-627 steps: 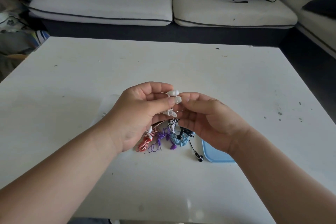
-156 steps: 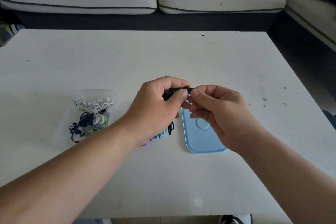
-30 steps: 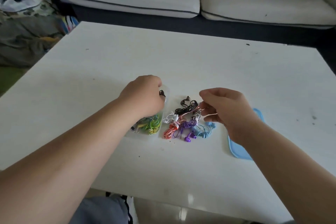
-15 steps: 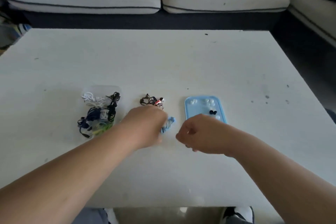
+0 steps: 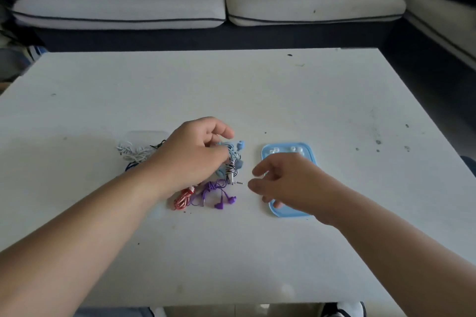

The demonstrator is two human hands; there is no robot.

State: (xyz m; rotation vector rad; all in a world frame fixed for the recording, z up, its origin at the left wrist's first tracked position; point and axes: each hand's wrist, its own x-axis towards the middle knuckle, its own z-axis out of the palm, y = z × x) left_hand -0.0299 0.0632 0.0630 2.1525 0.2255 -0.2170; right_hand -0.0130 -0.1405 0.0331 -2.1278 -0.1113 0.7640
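On the tabletop, my left hand pinches (I think) the blue earphones so my loose, empty right hand can pull tips.

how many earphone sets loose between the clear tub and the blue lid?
4 visible: red-and-white set and purple set nearest the camera, striped set behind them, light blue set gripped by the left hand, which may hide more.

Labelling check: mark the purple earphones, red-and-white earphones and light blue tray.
purple wired earphones (image 5: 210, 187), head view, coiled cable.
red-and-white striped wired earphones (image 5: 181, 201), head view, cable bundle.
light blue plastic tray (image 5: 282, 154), head view, bare far end.
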